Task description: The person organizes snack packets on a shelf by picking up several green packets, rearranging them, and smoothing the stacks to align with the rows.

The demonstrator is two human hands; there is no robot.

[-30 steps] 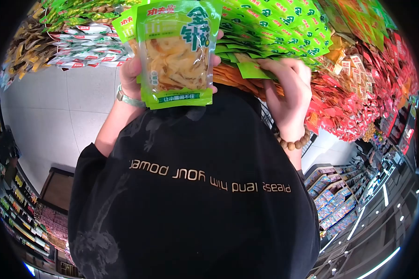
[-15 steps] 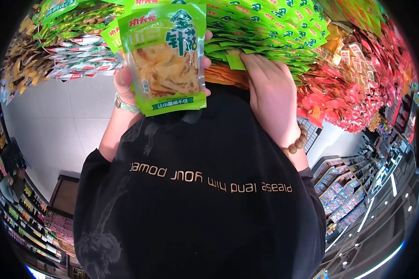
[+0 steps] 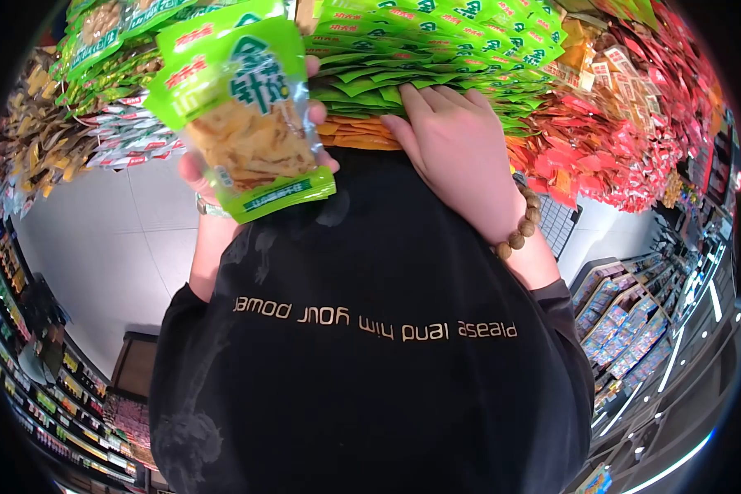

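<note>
My left hand (image 3: 196, 177) is closed around a green-edged snack packet (image 3: 251, 136) with Chinese lettering and a clear window showing pale brown strips, likely enoki mushrooms. Another green packet top (image 3: 214, 25) shows behind it, so a small stack seems to be in this hand. The left fingers curl round the packet's right edge. My right hand (image 3: 461, 144) rests palm down at the near edge of a pile of similar green packets (image 3: 445, 49). Its fingers reach onto the packets and the thumb stands apart. No packet shows in its grasp.
Orange packets (image 3: 358, 134) lie below the green pile. Red packets (image 3: 589, 152) are heaped at right, white ones (image 3: 132, 132) and brown ones (image 3: 45, 140) at left. A black wire rack (image 3: 558, 230) stands beside my right wrist. Store shelves (image 3: 622, 321) line the right side.
My left hand has moved left with the packets, which now tilt and show more of the one behind. My right hand has shifted slightly left, its fingers more spread and no longer pinching a green packet's corner.
</note>
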